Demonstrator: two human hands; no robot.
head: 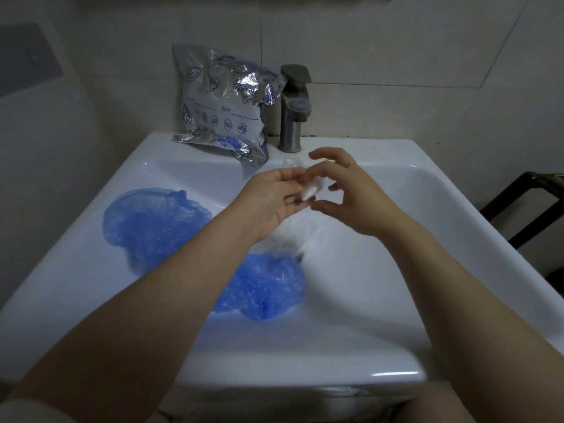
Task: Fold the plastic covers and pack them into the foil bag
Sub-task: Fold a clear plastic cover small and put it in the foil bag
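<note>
- The left hand (276, 196) held a small, tightly folded wad of clear plastic cover (309, 190) pinched at its fingertips, above the basin of the white ceramic sink (457, 239).
- The right hand (351, 190) hovered just beside the wad with its fingers loosely curled around it; contact with the plastic could not be confirmed, as the film was pale and partly blurred.
- A loose tail of the same clear film appeared to trail down from the wad toward the drain.
- Two crumpled blue plastic covers remained unfolded: a larger one (155, 221) on the left slope of the basin and a second (268, 288) near the basin floor, partly hidden by the left forearm.
- The crinkled silver foil bag with blue printed icons (222, 102) stood on the back ledge of the sink, leaning against the wall just left of the grey metal tap (294, 108). Blue material showed through its lower part.
- Handling judgement: the covers were probably very light, thin, soft and slippery. They would likely spring open once released, so a firm pinch across the folded bundle would hold better than a grip on a loose edge.
- The glazed sink looked smooth and sloped; loose film would tend to slide toward the drain.
- The room was dim, with pale tiled walls and a dark wooden frame (525, 206) at the right.
</note>
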